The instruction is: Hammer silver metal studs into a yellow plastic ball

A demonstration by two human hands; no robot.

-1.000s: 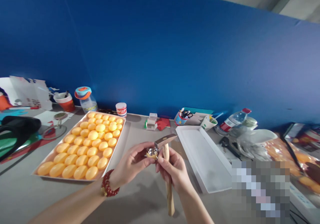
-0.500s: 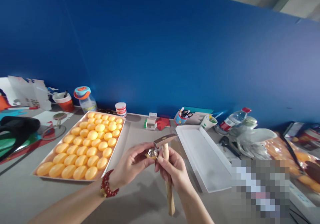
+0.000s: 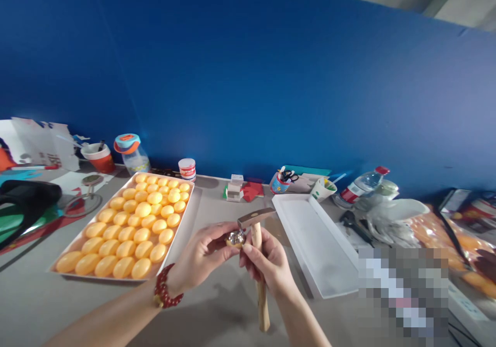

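Observation:
A small round shiny metal piece (image 3: 235, 238), gold at its lower edge, is pinched in my left hand (image 3: 207, 251), which wears a red bead bracelet (image 3: 167, 287). My right hand (image 3: 269, 261) is wrapped round the wooden handle of a hammer (image 3: 262, 300), held upright with its metal head on top. The left end of the hammer head is close over the metal piece; whether they touch I cannot tell. Right fingertips lie beside the metal piece. Left of my hands is a shallow white tray (image 3: 169, 251) filled with orange balls (image 3: 126, 233).
To the right lies a long white tray (image 3: 321, 249). Along the blue wall stand a clear jug (image 3: 135, 158), a red-and-white tub (image 3: 187, 169), small boxes (image 3: 234, 191), a pen cup (image 3: 279, 182) and a plastic bottle (image 3: 362, 185). Black scissor-like handles (image 3: 34, 197) lie far left.
Almost nothing differs. The hammer and my right hand have shifted very slightly, with the handle's lower end a little higher and further left. Both hands keep their hold.

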